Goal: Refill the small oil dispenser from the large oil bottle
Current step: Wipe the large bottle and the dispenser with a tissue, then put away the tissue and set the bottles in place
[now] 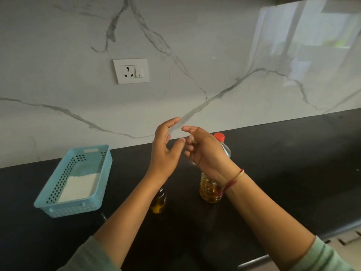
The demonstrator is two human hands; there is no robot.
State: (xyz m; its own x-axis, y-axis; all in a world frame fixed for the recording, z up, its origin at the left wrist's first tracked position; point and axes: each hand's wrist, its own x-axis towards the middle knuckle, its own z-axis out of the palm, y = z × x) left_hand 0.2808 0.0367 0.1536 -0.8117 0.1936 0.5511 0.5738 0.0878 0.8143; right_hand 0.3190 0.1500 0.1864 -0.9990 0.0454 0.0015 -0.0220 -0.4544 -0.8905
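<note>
While bottle [210,190] and dispenser [158,202] are stood on the surface [273,163], left hand [166,147] and right hand [204,151] are raised. Both grips are seen wide, empty.

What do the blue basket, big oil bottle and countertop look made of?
Blue basket: moulded plastic, matte; perforated walls and a cut handle slot. Large oil bottle: probably clear plastic; ribbed see-through body, red cap. Countertop: dark polished stone or a lookalike; faint sheen.

Red-capped oil bottle [212,184] beside small dispenser [158,202]
</note>
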